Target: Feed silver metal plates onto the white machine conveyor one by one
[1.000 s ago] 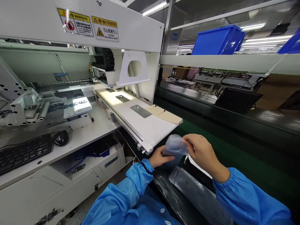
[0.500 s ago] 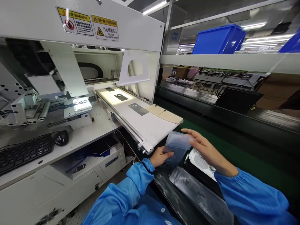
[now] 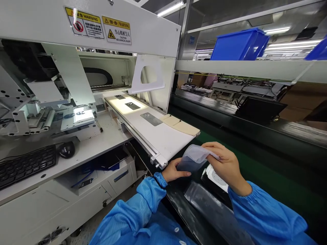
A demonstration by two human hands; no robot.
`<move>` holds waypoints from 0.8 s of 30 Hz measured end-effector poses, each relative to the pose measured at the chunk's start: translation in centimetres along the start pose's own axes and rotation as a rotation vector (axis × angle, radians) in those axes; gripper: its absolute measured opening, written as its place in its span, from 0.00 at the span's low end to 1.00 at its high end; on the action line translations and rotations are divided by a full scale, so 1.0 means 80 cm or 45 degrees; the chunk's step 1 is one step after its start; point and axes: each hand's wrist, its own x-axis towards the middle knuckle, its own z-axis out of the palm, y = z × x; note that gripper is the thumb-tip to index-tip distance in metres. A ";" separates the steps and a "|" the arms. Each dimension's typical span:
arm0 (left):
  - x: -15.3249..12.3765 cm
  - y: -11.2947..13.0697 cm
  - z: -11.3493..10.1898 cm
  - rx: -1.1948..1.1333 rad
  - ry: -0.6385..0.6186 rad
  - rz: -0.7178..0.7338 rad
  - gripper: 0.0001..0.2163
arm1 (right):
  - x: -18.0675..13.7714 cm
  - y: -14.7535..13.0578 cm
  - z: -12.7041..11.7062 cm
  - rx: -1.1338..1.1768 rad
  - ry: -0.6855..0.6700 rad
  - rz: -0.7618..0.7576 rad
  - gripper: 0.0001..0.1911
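Note:
My left hand [image 3: 175, 171] grips the lower end of a clear plastic bag [image 3: 193, 156] that seems to hold a dark flat part. My right hand [image 3: 226, 163] pinches the bag's upper edge, fingers curled over it. Both hands hover just past the end of a white conveyor [image 3: 163, 136]. Under my right hand lies a white phone back cover [image 3: 214, 177] with camera holes. A stack of clear bags [image 3: 212, 211] lies on the dark bench near my sleeves.
Grey flat plates [image 3: 151, 119] ride the white conveyor out of a white machine [image 3: 122, 34] with warning labels. A keyboard [image 3: 25, 166] and mouse [image 3: 65, 149] sit at left. A green belt [image 3: 255, 170] runs at right. Blue bins [image 3: 238, 44] stand on a shelf.
My right hand's fingers went from stretched along the bag to curled over its top edge. The machine's inner head moved left over the lit plate. The plates on the conveyor crept forward.

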 end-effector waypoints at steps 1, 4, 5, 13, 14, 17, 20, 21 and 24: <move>0.001 -0.001 -0.001 0.000 -0.009 0.008 0.35 | 0.000 -0.001 0.000 0.010 0.014 0.013 0.10; 0.003 -0.006 0.000 -0.013 -0.006 0.014 0.36 | 0.003 -0.005 -0.002 0.028 0.007 0.008 0.11; 0.004 -0.008 0.000 -0.022 -0.004 0.005 0.35 | 0.005 -0.006 -0.004 0.016 0.023 0.002 0.11; 0.010 -0.015 0.001 -0.061 0.019 -0.040 0.31 | 0.016 -0.012 -0.013 -0.071 0.173 -0.007 0.10; 0.010 -0.014 0.001 -0.059 0.022 -0.040 0.31 | 0.017 -0.013 -0.014 -0.065 0.194 -0.007 0.10; 0.010 -0.011 0.002 -0.057 0.030 -0.060 0.32 | 0.021 -0.016 -0.019 -0.045 0.256 0.019 0.09; 0.009 -0.010 0.004 -0.074 0.046 -0.095 0.32 | 0.025 -0.017 -0.029 -0.034 0.319 0.080 0.10; 0.009 -0.009 0.005 -0.079 0.048 -0.099 0.32 | 0.027 -0.017 -0.032 -0.024 0.340 0.122 0.10; 0.010 -0.009 0.007 -0.084 0.054 -0.079 0.32 | 0.035 -0.014 -0.043 0.089 0.472 0.313 0.12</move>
